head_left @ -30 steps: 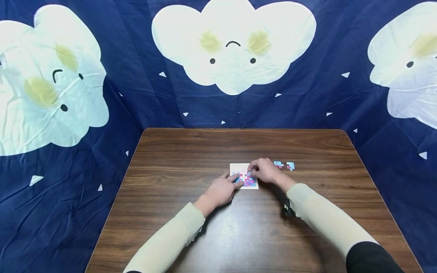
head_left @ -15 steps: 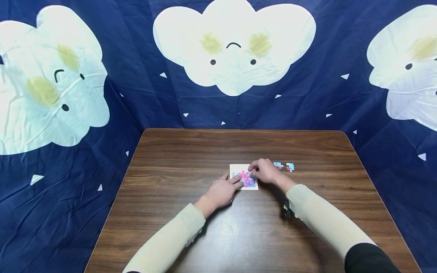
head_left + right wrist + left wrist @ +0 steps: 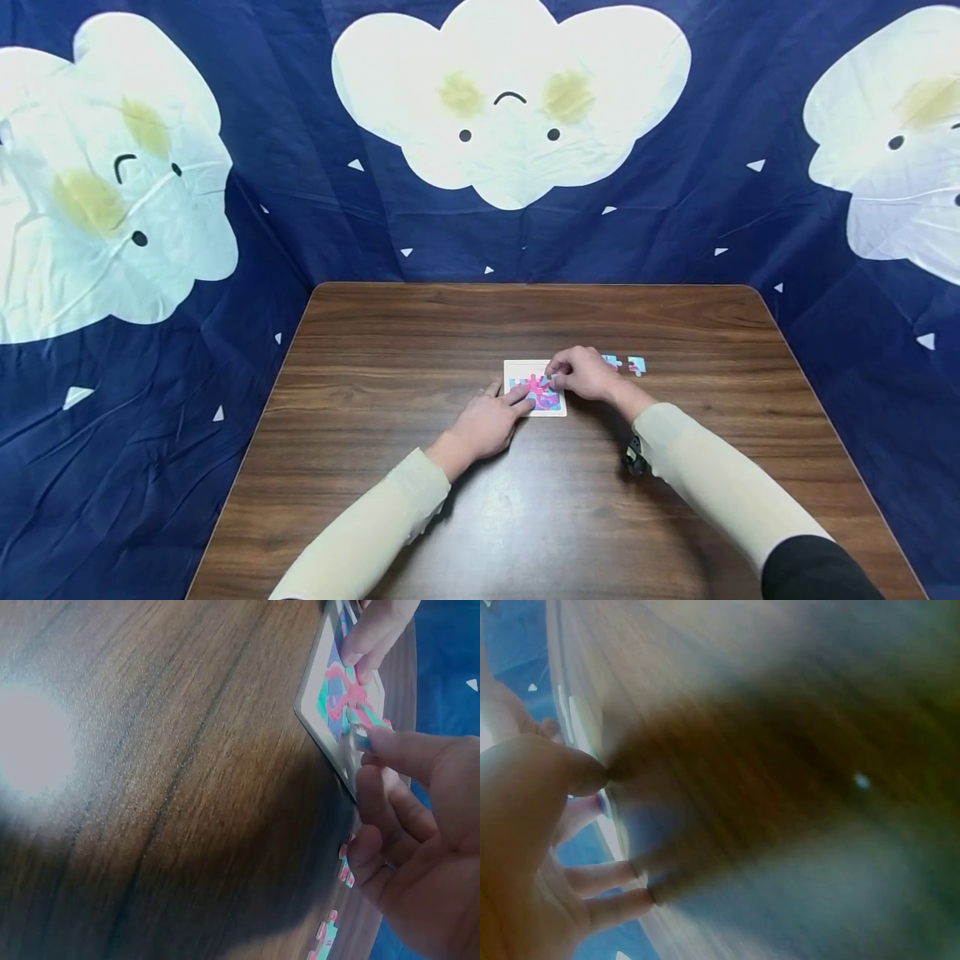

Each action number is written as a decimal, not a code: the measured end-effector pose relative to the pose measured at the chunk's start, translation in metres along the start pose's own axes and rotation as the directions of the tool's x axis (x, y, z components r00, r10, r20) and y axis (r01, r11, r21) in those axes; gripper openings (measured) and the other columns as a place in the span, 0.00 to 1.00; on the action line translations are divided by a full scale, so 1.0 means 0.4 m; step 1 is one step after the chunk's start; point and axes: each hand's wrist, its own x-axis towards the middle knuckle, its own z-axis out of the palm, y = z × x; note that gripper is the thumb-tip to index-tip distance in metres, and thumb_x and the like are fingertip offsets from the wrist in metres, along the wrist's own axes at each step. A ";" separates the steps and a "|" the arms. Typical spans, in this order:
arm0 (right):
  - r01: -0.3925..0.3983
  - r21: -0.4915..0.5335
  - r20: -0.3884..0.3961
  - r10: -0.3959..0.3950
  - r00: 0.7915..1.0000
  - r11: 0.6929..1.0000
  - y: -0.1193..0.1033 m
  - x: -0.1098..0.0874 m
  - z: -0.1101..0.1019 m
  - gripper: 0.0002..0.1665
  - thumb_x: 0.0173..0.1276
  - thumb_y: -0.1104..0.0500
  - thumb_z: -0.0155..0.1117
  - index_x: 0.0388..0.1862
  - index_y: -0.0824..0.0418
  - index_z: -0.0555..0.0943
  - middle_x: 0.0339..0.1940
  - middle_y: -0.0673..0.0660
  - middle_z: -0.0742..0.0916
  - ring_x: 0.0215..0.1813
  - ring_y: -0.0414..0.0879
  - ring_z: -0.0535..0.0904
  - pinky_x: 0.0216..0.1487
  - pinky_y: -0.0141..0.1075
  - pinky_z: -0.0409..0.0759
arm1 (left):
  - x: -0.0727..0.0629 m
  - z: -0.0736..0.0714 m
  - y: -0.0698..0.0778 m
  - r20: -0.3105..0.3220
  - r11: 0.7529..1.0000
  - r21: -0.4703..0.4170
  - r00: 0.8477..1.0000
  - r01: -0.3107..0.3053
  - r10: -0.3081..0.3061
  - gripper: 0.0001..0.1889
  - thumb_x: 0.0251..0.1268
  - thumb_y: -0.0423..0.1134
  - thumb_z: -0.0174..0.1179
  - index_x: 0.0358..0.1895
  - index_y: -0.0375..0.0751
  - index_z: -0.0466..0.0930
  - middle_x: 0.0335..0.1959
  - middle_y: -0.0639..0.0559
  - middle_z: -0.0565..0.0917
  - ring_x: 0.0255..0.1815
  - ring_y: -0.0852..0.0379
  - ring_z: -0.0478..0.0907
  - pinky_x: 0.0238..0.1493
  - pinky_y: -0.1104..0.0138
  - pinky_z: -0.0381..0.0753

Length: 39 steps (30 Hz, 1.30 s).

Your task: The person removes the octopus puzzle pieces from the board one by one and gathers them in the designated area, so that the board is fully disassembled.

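Between the fingers: jigsaw tray (image 3: 521, 367), pale-rimmed, flat on the worktop (image 3: 405, 342), with joined pink, blue and purple puzzle pieces (image 3: 544, 402) in it.
Pinched piece (image 3: 361, 741): at the tray's right side, tilted, held between thumb and forefinger of the right hand (image 3: 587, 373); its other fingers are loosely curled.
Left hand (image 3: 483, 423): two digits rest over the puzzle's left part, left of the pinching fingers; the others spread beside the tray.
Loose pieces (image 3: 637, 366): two, light blue and pink, right of the right-hand fingers and apart from each other.
Sleeves (image 3: 727, 475): pale, behind both sets of fingers.
Backdrop (image 3: 300, 92): well beyond the fingertips, dark blue with white clouds (image 3: 510, 50).
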 end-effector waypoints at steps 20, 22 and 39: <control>-0.074 0.294 -0.085 0.103 0.991 0.953 0.067 -0.098 -0.065 0.09 0.64 0.66 0.72 0.43 0.65 0.88 0.30 0.56 0.90 0.30 0.44 0.85 0.28 0.33 0.81 | 0.009 0.007 -0.012 -0.036 0.999 -0.029 0.999 -0.040 0.039 0.26 0.72 0.40 0.56 0.73 0.54 0.75 0.75 0.55 0.74 0.71 0.50 0.76 0.72 0.51 0.73; -0.095 0.301 -0.093 0.129 0.987 0.949 0.085 -0.118 -0.074 0.08 0.65 0.65 0.71 0.42 0.65 0.87 0.29 0.56 0.90 0.30 0.44 0.84 0.28 0.34 0.81 | 0.010 0.007 -0.013 -0.036 0.999 -0.025 0.999 -0.040 0.039 0.26 0.72 0.40 0.55 0.73 0.54 0.75 0.75 0.55 0.74 0.71 0.52 0.76 0.73 0.51 0.72; -0.271 0.205 -0.224 0.315 0.922 0.940 0.219 -0.256 -0.120 0.12 0.67 0.63 0.71 0.46 0.69 0.87 0.31 0.57 0.90 0.29 0.43 0.81 0.30 0.33 0.76 | 0.004 0.000 -0.013 -0.023 1.000 -0.020 1.000 0.003 -0.003 0.28 0.71 0.43 0.56 0.74 0.58 0.74 0.76 0.57 0.72 0.67 0.35 0.78 0.57 0.46 0.84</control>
